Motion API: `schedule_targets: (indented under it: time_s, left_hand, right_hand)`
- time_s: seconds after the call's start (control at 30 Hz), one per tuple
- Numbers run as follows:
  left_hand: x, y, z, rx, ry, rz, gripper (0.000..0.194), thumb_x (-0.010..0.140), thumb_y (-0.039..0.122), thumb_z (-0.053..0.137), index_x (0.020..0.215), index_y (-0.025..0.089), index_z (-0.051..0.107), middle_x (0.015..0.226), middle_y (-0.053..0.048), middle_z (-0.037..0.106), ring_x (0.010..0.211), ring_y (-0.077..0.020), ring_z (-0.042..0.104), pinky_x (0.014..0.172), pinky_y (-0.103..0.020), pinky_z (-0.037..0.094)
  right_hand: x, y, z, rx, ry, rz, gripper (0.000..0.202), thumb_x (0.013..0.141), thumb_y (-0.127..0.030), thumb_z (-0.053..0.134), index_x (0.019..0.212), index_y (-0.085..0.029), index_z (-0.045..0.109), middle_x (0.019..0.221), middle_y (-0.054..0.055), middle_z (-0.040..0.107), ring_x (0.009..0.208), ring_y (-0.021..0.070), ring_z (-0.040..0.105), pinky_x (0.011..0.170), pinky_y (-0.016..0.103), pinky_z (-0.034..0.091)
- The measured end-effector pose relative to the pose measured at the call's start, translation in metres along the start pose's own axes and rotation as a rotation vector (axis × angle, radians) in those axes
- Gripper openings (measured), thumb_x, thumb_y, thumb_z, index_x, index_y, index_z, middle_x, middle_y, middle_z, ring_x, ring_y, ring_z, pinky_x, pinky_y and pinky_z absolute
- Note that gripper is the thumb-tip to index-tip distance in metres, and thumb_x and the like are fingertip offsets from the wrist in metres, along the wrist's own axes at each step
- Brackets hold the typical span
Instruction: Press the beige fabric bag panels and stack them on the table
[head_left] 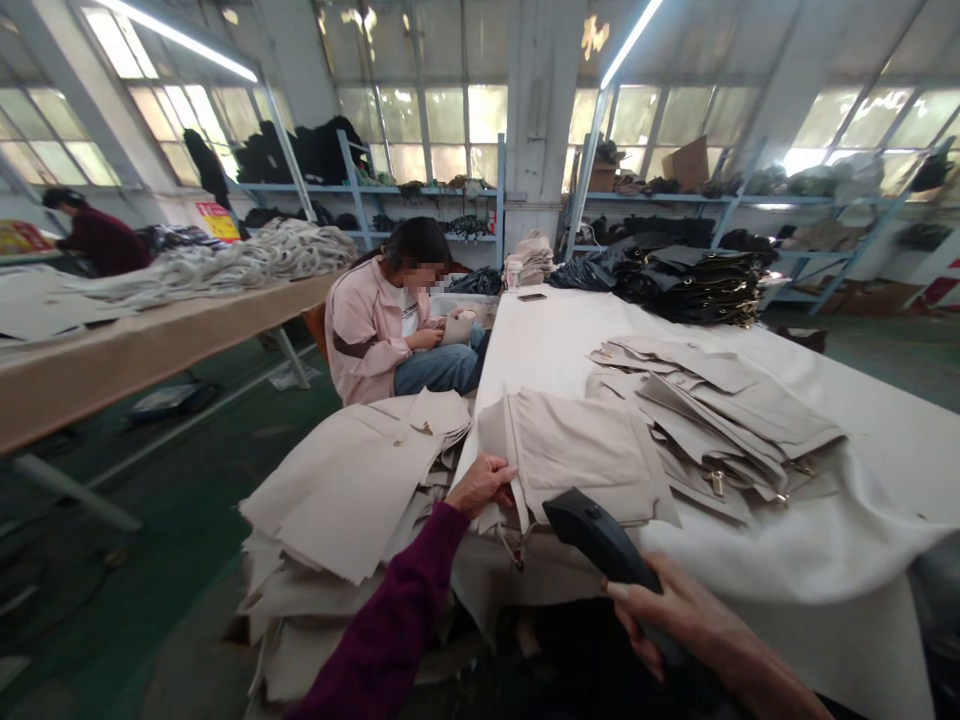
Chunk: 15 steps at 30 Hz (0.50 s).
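Note:
My left hand (484, 484) pinches the left edge of a beige bag panel (585, 450) lying flat at the table's near edge. A small metal fitting (517, 556) hangs below that panel. In my right hand (675, 610) is a black handheld tool with a long curved body (600, 530); its exact kind is unclear. The tool's blunt tip is over the panel's lower part; whether it touches cannot be made out. Left of my left hand rises a tall stack of beige panels (352, 480), a metal clasp on top.
More beige pieces with metal clasps (720, 420) lie on the white-covered table (540, 340). Black bag pieces (690, 280) and a phone (532, 296) are farther back. A co-worker in a pink jacket (367, 330) sits at the table's left side. Another table (165, 350) stands left.

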<state>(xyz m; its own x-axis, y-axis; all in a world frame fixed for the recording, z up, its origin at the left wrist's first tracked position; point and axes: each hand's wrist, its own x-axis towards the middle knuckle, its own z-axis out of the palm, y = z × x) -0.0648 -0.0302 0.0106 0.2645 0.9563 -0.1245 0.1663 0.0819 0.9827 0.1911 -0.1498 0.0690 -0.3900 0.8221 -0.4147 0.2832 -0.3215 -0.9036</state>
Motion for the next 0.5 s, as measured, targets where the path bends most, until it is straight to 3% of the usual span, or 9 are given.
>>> schedule_targets:
  time_s: [0.13, 0.33, 0.4, 0.5]
  left_hand:
    - [0.003, -0.005, -0.002, -0.146, -0.035, 0.0, 0.049, 0.069, 0.059, 0.062, 0.065, 0.011, 0.057, 0.053, 0.0, 0.059, 0.045, -0.0088, 0.054, 0.045, -0.02, 0.045]
    - [0.005, -0.013, -0.009, -0.296, -0.088, 0.002, 0.045, 0.065, 0.054, 0.069, 0.062, 0.011, 0.057, 0.052, 0.001, 0.058, 0.047, -0.01, 0.056, 0.05, -0.023, 0.049]
    - [0.006, -0.016, -0.01, -0.337, -0.09, 0.005, 0.044, 0.063, 0.052, 0.071, 0.06, 0.012, 0.056, 0.05, 0.002, 0.057, 0.044, -0.0091, 0.054, 0.049, -0.023, 0.048]
    - [0.007, -0.019, -0.011, -0.39, -0.103, 0.002, 0.044, 0.061, 0.052, 0.073, 0.061, 0.011, 0.057, 0.051, 0.0, 0.059, 0.045, -0.0101, 0.055, 0.05, -0.024, 0.048]
  right_hand:
    - [0.011, -0.01, 0.011, -0.029, -0.025, -0.01, 0.031, 0.079, -0.045, 0.059, 0.07, -0.018, 0.048, 0.048, -0.007, 0.051, 0.037, 0.0069, 0.046, 0.038, 0.017, 0.038]
    - [0.033, -0.024, 0.025, 0.021, -0.039, -0.017, 0.028, 0.078, -0.044, 0.06, 0.072, -0.019, 0.048, 0.053, -0.005, 0.053, 0.039, 0.0071, 0.046, 0.038, 0.018, 0.039]
    - [0.036, -0.024, 0.026, 0.044, -0.013, -0.012, 0.027, 0.079, -0.043, 0.059, 0.075, -0.018, 0.048, 0.055, -0.005, 0.054, 0.039, 0.0064, 0.045, 0.039, 0.018, 0.039]
    - [0.033, -0.015, 0.022, 0.023, -0.075, -0.005, 0.029, 0.077, -0.044, 0.061, 0.077, -0.017, 0.05, 0.056, -0.005, 0.055, 0.039, 0.0065, 0.046, 0.038, 0.018, 0.04]
